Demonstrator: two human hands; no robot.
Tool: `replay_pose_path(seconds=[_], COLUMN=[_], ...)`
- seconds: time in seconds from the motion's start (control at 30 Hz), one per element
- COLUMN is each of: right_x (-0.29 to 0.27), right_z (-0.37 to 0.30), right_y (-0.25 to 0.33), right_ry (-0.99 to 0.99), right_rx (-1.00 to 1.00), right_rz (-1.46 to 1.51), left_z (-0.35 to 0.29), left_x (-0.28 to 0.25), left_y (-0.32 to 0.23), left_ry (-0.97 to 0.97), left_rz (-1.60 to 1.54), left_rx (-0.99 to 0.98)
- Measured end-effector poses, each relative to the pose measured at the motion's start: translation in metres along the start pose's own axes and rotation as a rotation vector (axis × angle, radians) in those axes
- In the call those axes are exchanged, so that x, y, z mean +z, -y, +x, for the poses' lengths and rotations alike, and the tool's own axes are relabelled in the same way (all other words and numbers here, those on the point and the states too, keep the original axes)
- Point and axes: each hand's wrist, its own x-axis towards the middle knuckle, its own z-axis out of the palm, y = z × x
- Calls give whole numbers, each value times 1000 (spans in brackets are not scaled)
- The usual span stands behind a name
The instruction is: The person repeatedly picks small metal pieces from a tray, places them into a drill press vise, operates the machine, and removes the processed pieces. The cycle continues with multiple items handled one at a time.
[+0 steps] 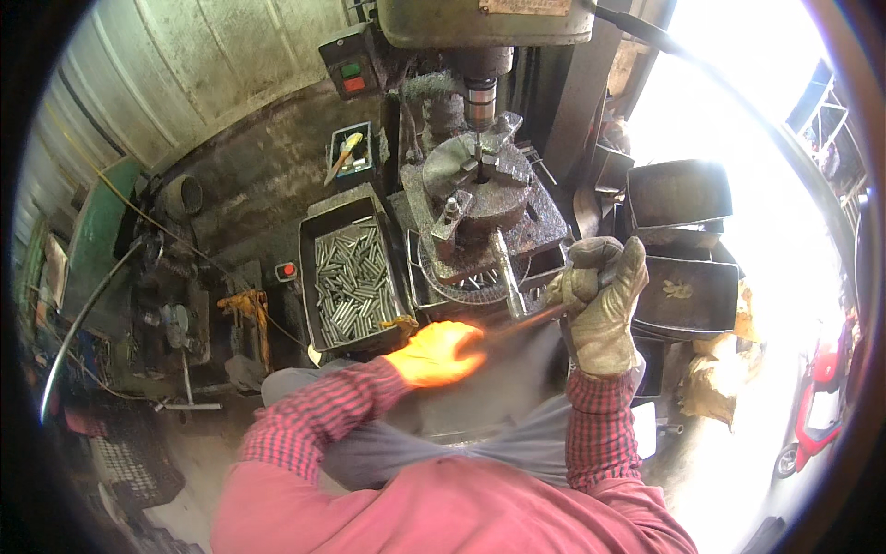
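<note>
Grips a thin rod [537, 319] in the right hand [602, 309], with fingers folded round one end and a fingertip raised at the top. Points leftward and slightly nearer the lap from that grip, crossing the space between both hands toward the left hand [432, 355]. Ends close to the left fingertips; too blurred there to tell touching from apart. Looks brownish, dull, straight and slender, with surface detail lost in the smear. Cannot tell the shape of the end inside the right hand.

Curls the left hand loosely, partly open, with a gap between thumb and fingers; cannot be seen to have hold of anything. Wears an orange glove on the left hand, a soiled whitish one on the right.

Has a dark tray [334, 218] beyond the left hand and to its left, heaped with short metal pins [355, 286]. Has a small box holding a brush [343, 152] farther out past that tray. Faces a chuck [466, 180] beyond the space between the hands, mounted below a drill spindle [480, 102]. Has a metal lever [507, 272] just beyond the rod, left of the right hand and near to it. Has stacked bins [678, 196] to the right of the right hand, reaching beyond it.
</note>
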Motion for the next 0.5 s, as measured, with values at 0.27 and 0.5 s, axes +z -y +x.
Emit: replay_pose_path(seconds=[0.27,0.5], right_x=[-4,50], right_z=[1,-34], right_y=[-4,15], right_ry=[-16,352], right_rx=[-28,-23], right_rz=[-38,-708], left_z=[168,212], left_x=[-189,-186], left_y=[-4,26], left_ry=[-683,-513], left_rz=[-39,-71], left_rx=[-76,-76])
